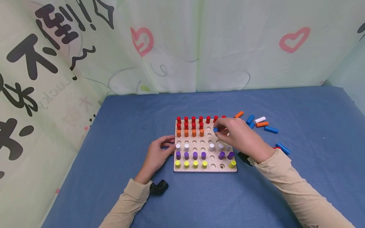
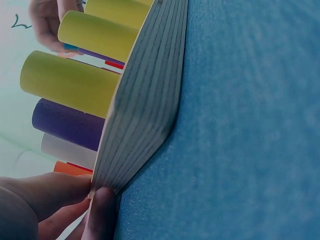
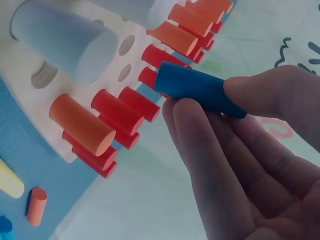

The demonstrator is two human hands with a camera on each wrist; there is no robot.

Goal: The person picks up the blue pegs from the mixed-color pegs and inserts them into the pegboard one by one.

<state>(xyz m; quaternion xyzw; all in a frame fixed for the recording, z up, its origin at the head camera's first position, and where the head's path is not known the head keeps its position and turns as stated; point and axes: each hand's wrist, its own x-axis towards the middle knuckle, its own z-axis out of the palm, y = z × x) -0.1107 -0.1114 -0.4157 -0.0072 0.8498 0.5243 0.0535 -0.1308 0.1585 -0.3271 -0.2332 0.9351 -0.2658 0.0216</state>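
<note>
A wooden pegboard (image 1: 205, 169) lies on the blue cloth, with red pegs (image 1: 193, 119) at the back, then orange pegs (image 1: 186, 133), white pegs (image 1: 211, 147), purple pegs (image 1: 195, 155) and yellow pegs (image 1: 195, 164) towards the front. My right hand (image 1: 238, 134) pinches a blue peg (image 3: 192, 86) between thumb and fingers above the board's right half. In the right wrist view the peg lies tilted, its free end pointing towards the red pegs. At the board's left edge, my left hand (image 1: 158, 153) rests its thumb and fingertips against the side.
Loose pegs lie right of the board: a white peg (image 1: 259, 119), an orange peg (image 1: 262, 124), a blue peg (image 1: 271, 129) and several others. The right forearm partly covers a red one. A printed curtain (image 1: 228, 63) hangs behind the cloth-covered table (image 1: 137, 110).
</note>
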